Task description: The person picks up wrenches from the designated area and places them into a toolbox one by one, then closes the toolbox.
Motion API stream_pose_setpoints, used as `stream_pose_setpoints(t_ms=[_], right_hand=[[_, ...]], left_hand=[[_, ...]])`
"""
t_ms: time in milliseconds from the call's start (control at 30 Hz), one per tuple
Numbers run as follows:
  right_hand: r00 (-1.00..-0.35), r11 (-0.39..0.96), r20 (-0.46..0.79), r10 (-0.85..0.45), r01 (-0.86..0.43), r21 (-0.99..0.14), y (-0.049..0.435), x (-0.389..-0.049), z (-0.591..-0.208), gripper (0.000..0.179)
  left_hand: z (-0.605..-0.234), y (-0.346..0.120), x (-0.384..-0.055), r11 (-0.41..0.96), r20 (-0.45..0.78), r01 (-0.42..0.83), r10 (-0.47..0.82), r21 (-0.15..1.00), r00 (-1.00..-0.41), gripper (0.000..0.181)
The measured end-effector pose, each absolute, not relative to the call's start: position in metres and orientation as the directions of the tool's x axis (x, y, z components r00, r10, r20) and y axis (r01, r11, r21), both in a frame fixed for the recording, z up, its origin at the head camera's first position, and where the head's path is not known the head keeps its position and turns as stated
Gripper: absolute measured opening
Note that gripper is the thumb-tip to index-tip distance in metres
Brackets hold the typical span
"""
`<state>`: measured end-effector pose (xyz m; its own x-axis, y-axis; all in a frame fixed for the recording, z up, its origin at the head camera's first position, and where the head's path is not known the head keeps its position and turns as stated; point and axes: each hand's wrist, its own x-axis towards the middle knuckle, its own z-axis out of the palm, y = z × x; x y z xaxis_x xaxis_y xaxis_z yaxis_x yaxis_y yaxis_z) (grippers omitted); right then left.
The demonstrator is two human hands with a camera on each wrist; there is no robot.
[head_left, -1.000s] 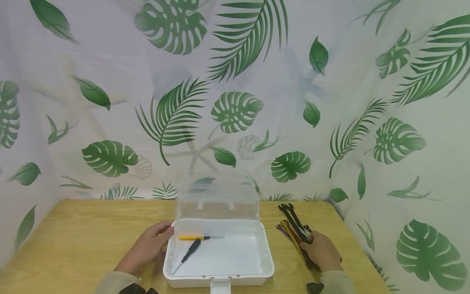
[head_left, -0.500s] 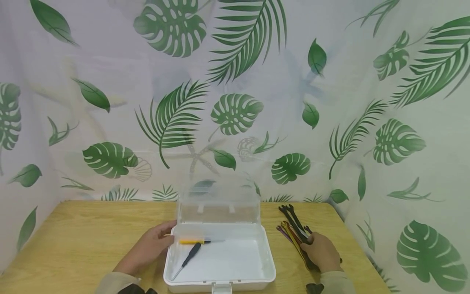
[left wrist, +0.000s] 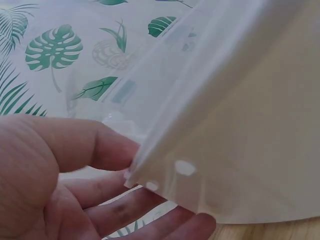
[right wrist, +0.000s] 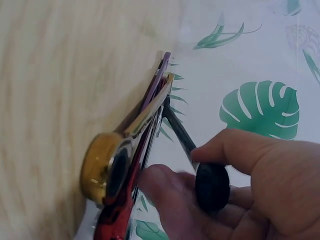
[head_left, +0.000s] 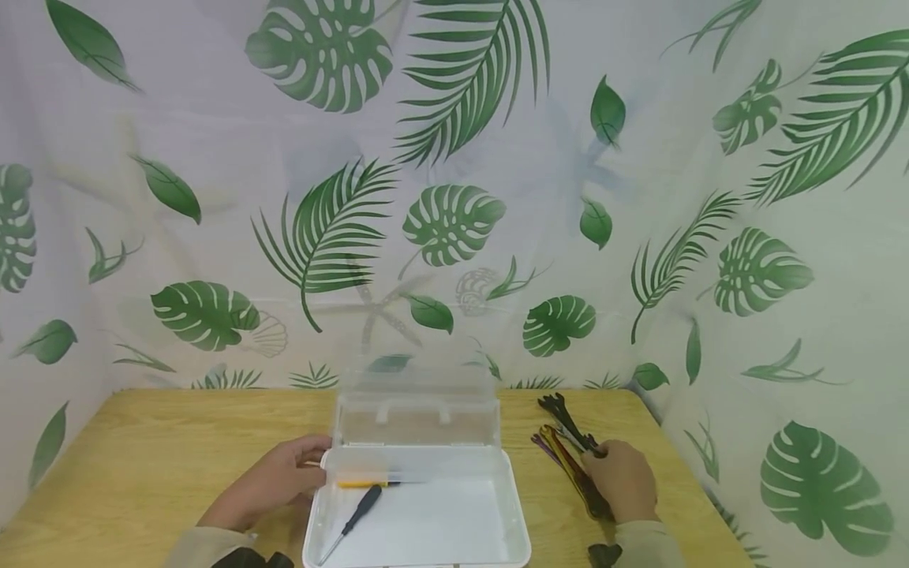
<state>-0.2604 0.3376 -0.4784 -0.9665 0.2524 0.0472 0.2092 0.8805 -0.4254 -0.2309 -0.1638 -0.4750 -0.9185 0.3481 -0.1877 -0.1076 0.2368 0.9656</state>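
Note:
On the wooden table stands a white plastic toolbox (head_left: 454,525) with its clear lid (head_left: 415,424) swung back. My left hand (head_left: 273,483) pinches its back left corner between thumb and fingers; the left wrist view shows the thumb at the edge of the side wall (left wrist: 260,135). A yellow-handled screwdriver (head_left: 360,484) and a black-handled screwdriver (head_left: 358,513) lie inside. To the right, my right hand (head_left: 621,480) grips a black wrench (right wrist: 181,132) near its round end. Beside those fingers lie a gold wrench (right wrist: 97,167), a red wrench (right wrist: 112,217) and a purple wrench (right wrist: 162,72).
The wooden table (head_left: 170,450) meets a leaf-printed curtain (head_left: 454,221) along its back. Another leaf-printed sheet (head_left: 831,355) runs down the right side, close to the right hand.
The toolbox has slid toward me and slightly left with my left hand at its corner; its front latch has left the head view. The right hand's black wrench has shifted slightly among the others.

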Motion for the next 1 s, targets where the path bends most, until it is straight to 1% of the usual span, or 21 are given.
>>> stream_pose_setpoints(t_ms=[100,200,267,333,433,567,733,867,1000], right_hand=[[-0.967,0.892,0.087,0.238,0.182,-0.413,0.334,-0.261,-0.476,0.027],[-0.965,0.892,0.089,0.245,0.188,-0.412,0.331,-0.261,-0.474,0.022],[-0.963,0.888,0.082,0.256,0.201,-0.414,0.330,-0.261,-0.474,0.022],[-0.962,0.885,0.073,0.264,0.212,-0.414,0.331,-0.261,-0.475,0.021],[-0.961,0.883,0.064,0.268,0.218,-0.416,0.332,-0.261,-0.477,0.023],[-0.966,0.888,0.063,0.253,0.206,-0.412,0.334,-0.262,-0.480,0.026],[-0.969,0.891,0.053,0.243,0.201,-0.407,0.334,-0.262,-0.479,0.025],[-0.967,0.895,0.110,0.230,0.165,-0.414,0.335,-0.261,-0.480,0.019],[-0.961,0.899,0.177,0.212,0.121,-0.421,0.336,-0.262,-0.479,0.020]], left_hand=[[-0.472,-0.160,-0.232,0.255,-0.215,-0.152,0.242,0.955,-0.946,0.054],[-0.472,-0.156,-0.235,0.269,-0.243,-0.197,0.151,0.943,-0.958,0.072],[-0.473,-0.156,-0.236,0.298,-0.246,-0.197,0.135,0.934,-0.960,0.086],[-0.474,-0.157,-0.237,0.330,-0.241,-0.181,0.148,0.926,-0.959,0.096],[-0.475,-0.157,-0.238,0.341,-0.232,-0.158,0.189,0.927,-0.954,0.094],[-0.474,-0.156,-0.236,0.294,-0.220,-0.140,0.260,0.946,-0.940,0.088],[-0.471,-0.154,-0.231,0.284,-0.216,-0.135,0.276,0.949,-0.937,0.086],[-0.472,-0.154,-0.228,0.280,-0.219,-0.140,0.275,0.950,-0.936,0.087],[-0.473,-0.154,-0.227,0.264,-0.216,-0.141,0.280,0.954,-0.935,0.086]])
